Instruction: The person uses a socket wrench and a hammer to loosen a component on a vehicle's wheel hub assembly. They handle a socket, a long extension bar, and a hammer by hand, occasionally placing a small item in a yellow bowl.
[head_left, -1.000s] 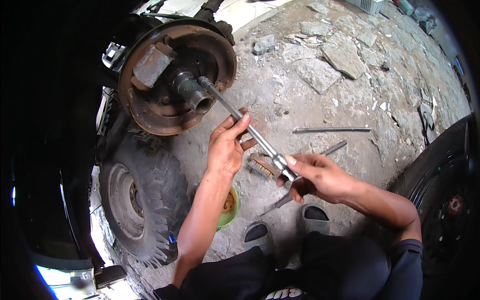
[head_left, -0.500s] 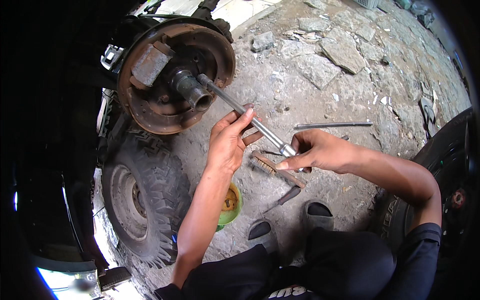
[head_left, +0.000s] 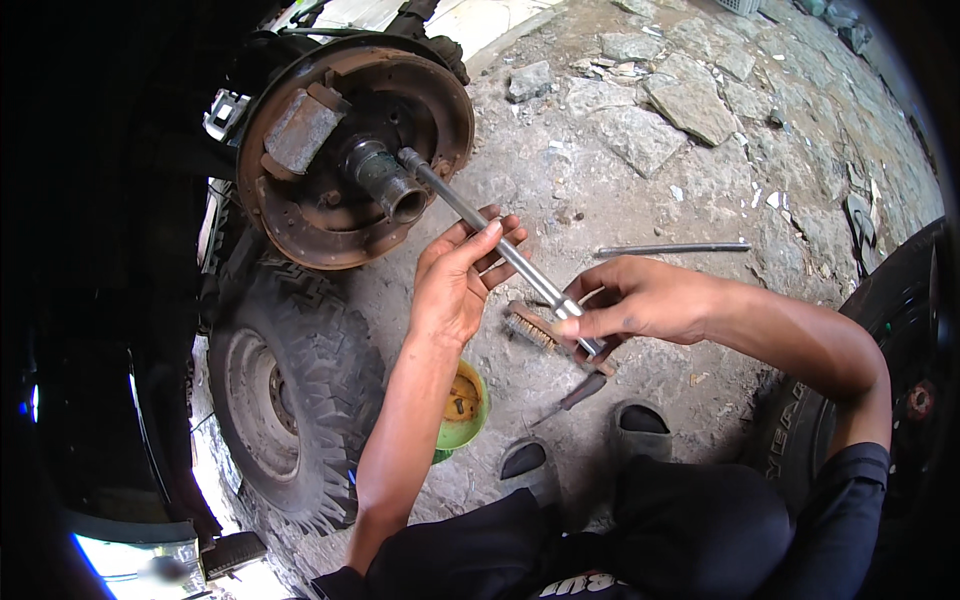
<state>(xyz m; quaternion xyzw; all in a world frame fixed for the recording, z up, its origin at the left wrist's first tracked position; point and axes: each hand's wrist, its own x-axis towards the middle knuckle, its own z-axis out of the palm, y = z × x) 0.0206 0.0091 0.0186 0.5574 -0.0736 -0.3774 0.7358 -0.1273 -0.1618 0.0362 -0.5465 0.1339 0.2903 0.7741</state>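
Note:
A long steel socket wrench bar slants from the wheel hub down toward me, its thicker far end beside the hollow axle spindle. My left hand supports the bar at mid-length, thumb on top and fingers loosely spread behind it. Closer to the near end, my right hand pinches the bar between thumb and fingers, just by a shiny collar. Around the spindle sits a rusty round brake backing plate with a brake shoe. Whether the far end touches a bolt cannot be made out.
Below my hands lie a wooden wire brush and a dark-handled screwdriver. A green bowl holds brownish stuff. A treaded wheel stands left, a tyre right. A metal rod and stone slabs lie beyond.
My right hand has shifted slightly along the bar, and more of its near end shows below the fingers. The left hand's fingers have spread a little. The view has drifted slightly.

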